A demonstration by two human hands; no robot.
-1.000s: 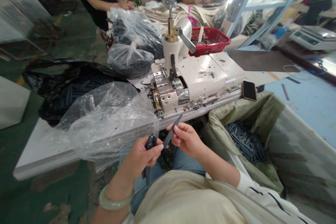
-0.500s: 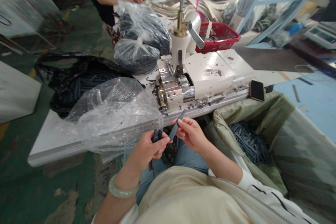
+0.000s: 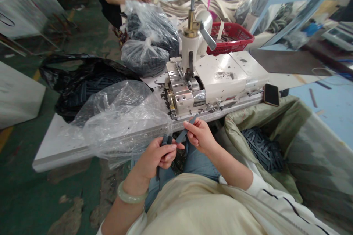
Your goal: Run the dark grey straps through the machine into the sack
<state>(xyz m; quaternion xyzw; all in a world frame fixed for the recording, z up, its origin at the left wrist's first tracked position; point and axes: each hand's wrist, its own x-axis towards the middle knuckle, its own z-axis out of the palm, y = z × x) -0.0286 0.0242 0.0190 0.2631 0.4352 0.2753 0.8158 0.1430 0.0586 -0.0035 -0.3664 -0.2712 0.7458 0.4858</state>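
Note:
My left hand (image 3: 156, 157) is closed round a small bunch of dark strips (image 3: 166, 140), whose ends stick out above and below the fingers. Between thumb and fingers, my right hand (image 3: 200, 134) pinches a single dark blue-grey strip (image 3: 187, 128), slanting up to the right. The lower end of that strip lies close to my left fingertips; whether they touch it I cannot tell. Just beyond both hands stands a cream skiving machine (image 3: 184, 99) with a metal head, dark scraps scattered round it.
A clear plastic bag (image 3: 124, 117) lies on the table's left, beside a black bag of strips (image 3: 91, 80). Tied bags (image 3: 149, 44) and a red basket (image 3: 231, 38) stand behind. At right are a phone (image 3: 271, 94) and a lined bin of strips (image 3: 263, 150). Two people work across.
The strip in my right hand has tilted over a little, and the right fingers have shifted on it. My left hand still grips the bunch. The view has moved slightly.

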